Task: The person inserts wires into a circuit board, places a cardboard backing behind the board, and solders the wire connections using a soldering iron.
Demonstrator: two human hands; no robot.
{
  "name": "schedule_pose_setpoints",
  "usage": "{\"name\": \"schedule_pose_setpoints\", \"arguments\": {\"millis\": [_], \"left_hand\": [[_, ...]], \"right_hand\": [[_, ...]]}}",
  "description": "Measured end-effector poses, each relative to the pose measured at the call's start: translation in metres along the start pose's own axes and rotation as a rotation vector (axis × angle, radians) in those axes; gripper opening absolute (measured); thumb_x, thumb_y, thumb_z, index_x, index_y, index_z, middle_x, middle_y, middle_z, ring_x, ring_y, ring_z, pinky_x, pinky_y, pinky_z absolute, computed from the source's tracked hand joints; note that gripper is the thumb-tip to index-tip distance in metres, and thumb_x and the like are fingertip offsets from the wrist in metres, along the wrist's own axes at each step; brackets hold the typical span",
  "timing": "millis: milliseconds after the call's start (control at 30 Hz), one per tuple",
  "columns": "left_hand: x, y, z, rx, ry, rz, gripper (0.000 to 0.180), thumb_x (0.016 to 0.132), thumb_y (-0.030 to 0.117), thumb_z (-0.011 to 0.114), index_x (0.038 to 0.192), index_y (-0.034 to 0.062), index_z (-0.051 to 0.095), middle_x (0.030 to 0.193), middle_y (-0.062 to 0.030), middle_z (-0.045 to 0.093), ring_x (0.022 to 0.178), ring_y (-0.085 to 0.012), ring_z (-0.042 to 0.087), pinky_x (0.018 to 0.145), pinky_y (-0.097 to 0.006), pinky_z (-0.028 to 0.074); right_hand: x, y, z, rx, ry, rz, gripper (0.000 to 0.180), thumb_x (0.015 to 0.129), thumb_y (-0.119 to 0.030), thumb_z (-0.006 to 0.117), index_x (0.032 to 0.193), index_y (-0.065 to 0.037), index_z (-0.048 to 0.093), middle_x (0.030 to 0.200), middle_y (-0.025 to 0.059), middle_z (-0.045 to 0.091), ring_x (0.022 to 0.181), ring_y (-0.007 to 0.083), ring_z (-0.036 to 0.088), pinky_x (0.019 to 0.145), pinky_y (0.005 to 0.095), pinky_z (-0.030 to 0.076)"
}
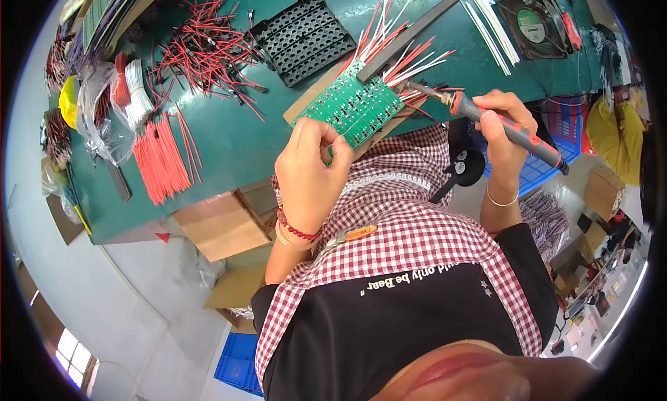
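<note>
A bundle of red wires (161,158) lay left of the left hand (306,168), whose thumb and fingertips were drawn together at the near-left edge of a green circuit board (353,106) (whether they pinched it, I could not tell from where I stood). The board lay just beyond that hand, a dark bar (411,36) overlying its far edge. The right hand (504,154) was closed round a soldering iron (520,134), its tip near the board.

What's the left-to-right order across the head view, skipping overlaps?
Coral-red wire bundle → left hand → soldering iron → yellow bundle at the right edge.
</note>
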State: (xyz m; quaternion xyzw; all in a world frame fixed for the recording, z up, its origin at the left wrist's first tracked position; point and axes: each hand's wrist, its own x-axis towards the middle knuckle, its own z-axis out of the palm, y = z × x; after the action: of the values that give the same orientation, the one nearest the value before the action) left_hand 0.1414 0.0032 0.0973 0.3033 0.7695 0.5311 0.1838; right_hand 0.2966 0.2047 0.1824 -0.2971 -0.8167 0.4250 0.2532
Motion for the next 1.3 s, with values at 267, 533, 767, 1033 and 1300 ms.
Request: {"name": "schedule_pose_setpoints", "arguments": {"millis": [267,533,767,1033,1300], "left_hand": [[0.004,-0.001,0.002,0.101,0.041,-0.05,0.015,0.073,0.001,0.067,0.078,0.0041,0.053,0.068,-0.0076,0.055,0.052,-0.0205,0.052,0.049,-0.033,0.043],[0.005,0.001,-0.001,0.109,0.033,-0.067,0.016,0.073,0.001,0.068,0.078,0.0048,0.053,0.066,-0.0064,0.053,0.051,-0.019,0.05,0.048,-0.033,0.041],[0.002,0.003,-0.002,0.113,0.047,-0.069,0.016,0.072,0.0,0.068,0.078,0.0048,0.053,0.066,-0.006,0.052,0.05,-0.018,0.049,0.047,-0.032,0.041],[0.002,0.008,-0.002,0.134,0.044,-0.076,0.015,0.073,0.0,0.067,0.078,0.0051,0.054,0.067,-0.0057,0.053,0.05,-0.0183,0.051,0.047,-0.032,0.042],[0.003,0.012,-0.001,0.148,0.043,-0.052,0.015,0.073,0.001,0.068,0.077,0.0058,0.054,0.069,-0.0051,0.055,0.051,-0.0184,0.053,0.047,-0.032,0.043]], "right_hand": [[0.016,-0.004,0.018,-0.071,-0.18,-0.126,0.012,0.075,0.001,0.066,0.086,0.003,0.066,0.067,0.0055,0.06,0.056,0.0091,0.05,0.052,0.023,0.038],[0.016,0.002,0.026,-0.084,-0.207,-0.13,0.011,0.075,0.0,0.068,0.086,0.002,0.066,0.068,0.0062,0.061,0.056,0.0092,0.051,0.051,0.0237,0.038],[0.011,0.002,0.027,-0.101,-0.239,-0.141,0.013,0.074,0.001,0.068,0.087,0.002,0.066,0.067,0.0075,0.061,0.055,0.0114,0.052,0.051,0.0245,0.039],[0.007,-0.008,0.032,-0.154,-0.244,-0.264,0.018,0.069,0.003,0.069,0.087,0.002,0.064,0.066,0.0099,0.061,0.05,0.0162,0.054,0.046,0.0273,0.04],[-0.001,-0.007,0.035,-0.175,-0.262,-0.378,0.016,0.071,0.002,0.066,0.086,0.006,0.062,0.062,0.0102,0.057,0.05,0.017,0.053,0.047,0.027,0.04]]}}
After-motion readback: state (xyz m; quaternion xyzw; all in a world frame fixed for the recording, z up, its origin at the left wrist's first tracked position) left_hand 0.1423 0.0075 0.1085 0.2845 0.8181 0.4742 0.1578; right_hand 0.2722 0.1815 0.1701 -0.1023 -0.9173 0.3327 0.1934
